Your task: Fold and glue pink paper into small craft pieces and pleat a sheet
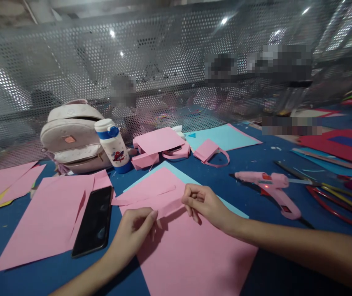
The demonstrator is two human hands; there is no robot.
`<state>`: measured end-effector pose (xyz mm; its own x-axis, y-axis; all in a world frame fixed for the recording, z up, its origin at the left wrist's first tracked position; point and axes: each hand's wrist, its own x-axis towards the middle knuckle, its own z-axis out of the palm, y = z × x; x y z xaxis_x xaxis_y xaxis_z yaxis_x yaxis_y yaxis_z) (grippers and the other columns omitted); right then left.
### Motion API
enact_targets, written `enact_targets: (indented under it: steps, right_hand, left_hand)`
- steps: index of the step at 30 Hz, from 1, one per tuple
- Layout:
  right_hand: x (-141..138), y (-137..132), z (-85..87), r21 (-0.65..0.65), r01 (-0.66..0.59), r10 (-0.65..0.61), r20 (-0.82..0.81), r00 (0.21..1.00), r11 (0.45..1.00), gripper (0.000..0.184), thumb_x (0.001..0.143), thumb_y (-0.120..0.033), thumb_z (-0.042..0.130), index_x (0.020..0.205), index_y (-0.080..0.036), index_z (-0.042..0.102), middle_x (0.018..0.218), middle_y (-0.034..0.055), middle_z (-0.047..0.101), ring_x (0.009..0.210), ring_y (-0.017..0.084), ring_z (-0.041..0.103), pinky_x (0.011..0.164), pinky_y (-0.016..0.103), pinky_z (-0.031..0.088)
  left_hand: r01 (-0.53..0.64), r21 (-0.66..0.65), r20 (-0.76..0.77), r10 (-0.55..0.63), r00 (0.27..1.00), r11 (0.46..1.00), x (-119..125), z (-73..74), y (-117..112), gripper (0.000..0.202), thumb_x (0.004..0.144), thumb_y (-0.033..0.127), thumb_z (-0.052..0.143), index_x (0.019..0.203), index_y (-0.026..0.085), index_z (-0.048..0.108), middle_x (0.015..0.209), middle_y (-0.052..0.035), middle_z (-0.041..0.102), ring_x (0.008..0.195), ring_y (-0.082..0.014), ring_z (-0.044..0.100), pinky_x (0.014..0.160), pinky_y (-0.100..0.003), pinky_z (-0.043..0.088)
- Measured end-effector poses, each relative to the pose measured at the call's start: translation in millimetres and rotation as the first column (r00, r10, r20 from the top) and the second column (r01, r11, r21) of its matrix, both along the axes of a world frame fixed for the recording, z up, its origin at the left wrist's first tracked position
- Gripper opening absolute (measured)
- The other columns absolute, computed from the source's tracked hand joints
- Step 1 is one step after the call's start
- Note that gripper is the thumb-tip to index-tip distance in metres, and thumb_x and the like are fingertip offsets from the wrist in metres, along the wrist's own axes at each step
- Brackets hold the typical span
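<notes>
Between my two hands stretches a pink paper strip (172, 209), held just above a large pink sheet (206, 255). My left hand (137, 226) pinches the strip's near left end between thumb and fingers. At the other end, my right hand (202, 203) grips it with closed fingers. Another narrow pink strip with a torn-looking edge lies behind, on the same sheet. A light blue sheet (228, 203) shows from under the pink one. To the right rests a pink hot glue gun (270, 183) with a small red light lit.
Left of my hands, a black phone (94, 222) lies on pink sheets (46, 218). Behind stand a white backpack (73, 135), a bottle (114, 148) and small pink paper bags (208, 152). Scissors (342, 197) lie at right. A perforated metal screen (163, 74) closes the back.
</notes>
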<state>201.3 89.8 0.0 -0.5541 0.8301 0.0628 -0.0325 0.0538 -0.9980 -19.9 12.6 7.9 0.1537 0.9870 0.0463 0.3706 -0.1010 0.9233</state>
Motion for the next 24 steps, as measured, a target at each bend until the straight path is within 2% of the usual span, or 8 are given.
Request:
enact_targets:
  steps: [6,9,10,12,14,16,20,24]
  right_hand:
    - [-1,-1,3.5,0.015,0.025,-0.025,0.021,0.999,1.000,0.041,0.086,-0.053,0.068,0.072,-0.020,0.049,0.055,-0.0046,0.055,0.043,0.009,0.048,0.041,0.021,0.039]
    - [-2,0,6.6,0.010,0.060,-0.060,0.010,0.998,0.998,0.042,0.093,-0.057,0.057,0.075,-0.020,0.050,0.061,-0.0032,0.056,0.048,0.010,0.051,0.046,0.023,0.040]
    - [-1,1,7.1,0.020,0.075,-0.075,0.007,0.997,0.997,0.041,0.094,-0.057,0.054,0.076,-0.020,0.050,0.062,-0.0029,0.056,0.050,0.010,0.051,0.048,0.023,0.040]
    - [-1,4,7.0,0.066,0.125,-0.126,0.004,0.992,0.990,0.041,0.095,-0.055,0.053,0.074,-0.020,0.050,0.063,-0.0031,0.054,0.054,0.010,0.050,0.052,0.023,0.039]
    - [0,8,5.4,0.097,0.190,-0.192,0.005,0.981,0.977,0.040,0.093,-0.054,0.055,0.072,-0.020,0.048,0.062,-0.0039,0.052,0.056,0.009,0.048,0.054,0.023,0.037]
    - [0,11,3.1,0.066,0.243,-0.244,0.008,0.970,0.968,0.042,0.091,-0.056,0.055,0.071,-0.021,0.044,0.060,-0.0051,0.049,0.052,0.009,0.044,0.049,0.022,0.034]
    - [0,17,-0.3,-0.072,0.273,-0.275,-0.013,0.961,0.959,0.040,0.089,-0.059,0.055,0.077,-0.023,0.042,0.053,-0.0094,0.043,0.039,0.006,0.031,0.037,0.020,0.019]
    - [0,21,-1.5,-0.107,0.315,-0.325,-0.090,0.941,0.943,0.031,0.085,-0.049,0.062,0.094,-0.023,0.048,0.057,-0.0097,0.050,0.040,0.007,0.037,0.038,0.019,0.025]
  left_hand:
    - [0.079,0.107,-0.208,-0.055,0.977,0.991,-3,10.7,5,0.053,0.103,0.043,0.036,0.066,0.017,0.063,0.058,-0.0026,0.063,0.059,-0.0156,0.060,0.062,-0.023,0.043]
    - [0.091,0.214,-0.333,-0.015,0.943,0.973,-20,24.7,16,0.041,0.101,0.037,0.038,0.076,0.018,0.064,0.075,-0.0056,0.067,0.073,-0.0195,0.061,0.071,-0.028,0.042]
    - [0.090,0.253,-0.390,0.016,0.921,0.963,-29,30.2,20,0.031,0.099,0.034,0.043,0.088,0.018,0.067,0.087,-0.0075,0.069,0.082,-0.0223,0.061,0.077,-0.031,0.040]
    - [0.155,0.348,-0.725,0.161,0.670,0.925,-48,40.0,28,0.025,0.098,0.031,0.044,0.097,0.019,0.067,0.097,-0.0092,0.068,0.089,-0.0269,0.059,0.081,-0.036,0.038]
    - [0.122,0.298,-0.885,0.226,0.407,0.947,-66,45.8,33,0.022,0.096,0.026,0.046,0.094,0.017,0.067,0.098,-0.0122,0.064,0.093,-0.0313,0.057,0.082,-0.040,0.038]
    - [0.043,0.231,-0.929,0.208,0.306,0.972,-80,46.3,34,0.018,0.092,0.023,0.050,0.087,0.015,0.066,0.095,-0.0146,0.061,0.093,-0.0337,0.057,0.079,-0.040,0.039]
    - [0.023,0.149,-0.922,0.130,0.364,0.989,-91,40.2,33,0.014,0.085,0.016,0.054,0.075,0.017,0.063,0.086,-0.0106,0.060,0.084,-0.0289,0.058,0.069,-0.033,0.037]
    - [0.038,0.128,-0.864,0.093,0.495,0.991,-90,41.6,35,0.015,0.081,0.012,0.052,0.073,0.019,0.062,0.083,-0.0052,0.062,0.076,-0.0219,0.059,0.065,-0.029,0.036]
